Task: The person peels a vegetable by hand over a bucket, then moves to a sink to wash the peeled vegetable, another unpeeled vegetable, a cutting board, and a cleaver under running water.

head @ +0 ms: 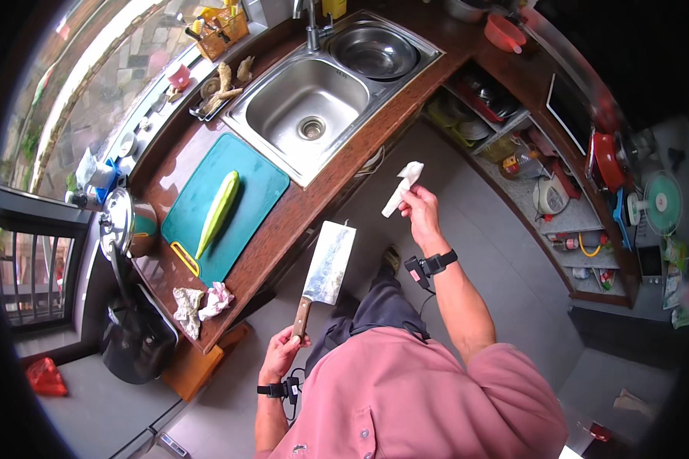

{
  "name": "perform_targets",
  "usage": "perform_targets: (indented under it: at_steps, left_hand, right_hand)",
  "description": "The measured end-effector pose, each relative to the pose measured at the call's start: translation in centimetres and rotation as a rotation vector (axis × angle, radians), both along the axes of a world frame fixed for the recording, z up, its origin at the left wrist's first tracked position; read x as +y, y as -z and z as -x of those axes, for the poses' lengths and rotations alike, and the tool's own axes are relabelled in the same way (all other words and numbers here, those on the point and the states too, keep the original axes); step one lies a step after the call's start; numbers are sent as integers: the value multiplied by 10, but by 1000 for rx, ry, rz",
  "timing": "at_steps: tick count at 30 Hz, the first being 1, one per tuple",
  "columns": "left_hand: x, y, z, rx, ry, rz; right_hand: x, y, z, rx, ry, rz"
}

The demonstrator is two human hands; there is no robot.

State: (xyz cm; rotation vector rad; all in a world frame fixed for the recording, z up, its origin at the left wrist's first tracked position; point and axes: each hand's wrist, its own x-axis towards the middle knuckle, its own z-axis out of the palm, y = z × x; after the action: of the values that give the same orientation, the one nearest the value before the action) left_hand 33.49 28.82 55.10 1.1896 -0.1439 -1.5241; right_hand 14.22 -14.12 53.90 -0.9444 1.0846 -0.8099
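Observation:
My left hand [281, 351] grips the wooden handle of a cleaver [328, 265], its broad blade pointing up and away from me. In my right hand [420, 211] is a crumpled white tissue [403, 188], pinched between thumb and fingers, apart from the blade. On the counter to the left lies a green cutting board [252, 189] with a yellow handle edge. A long pale-green gourd [218, 212] rests lengthwise on it. Two crumpled cloths [188, 310] sit at the counter's near corner.
A steel sink [307, 103] is set into the brown countertop [298, 246], with a metal basin [373, 51] in its second bowl. A lidded pot [117, 221] stands by the window. Open shelves [557, 229] line the right side. A black bin [135, 338] is at lower left.

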Motion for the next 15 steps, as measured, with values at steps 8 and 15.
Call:
perform_targets:
  at_steps: [8, 15]
  left_hand:
    - [4, 22, 4, 64, 3, -49]
    - [-14, 25, 18, 84, -24, -181]
  right_hand:
    - [-12, 24, 53, -168, -71, -260]
    - [-40, 89, 84, 212, 7, -256]
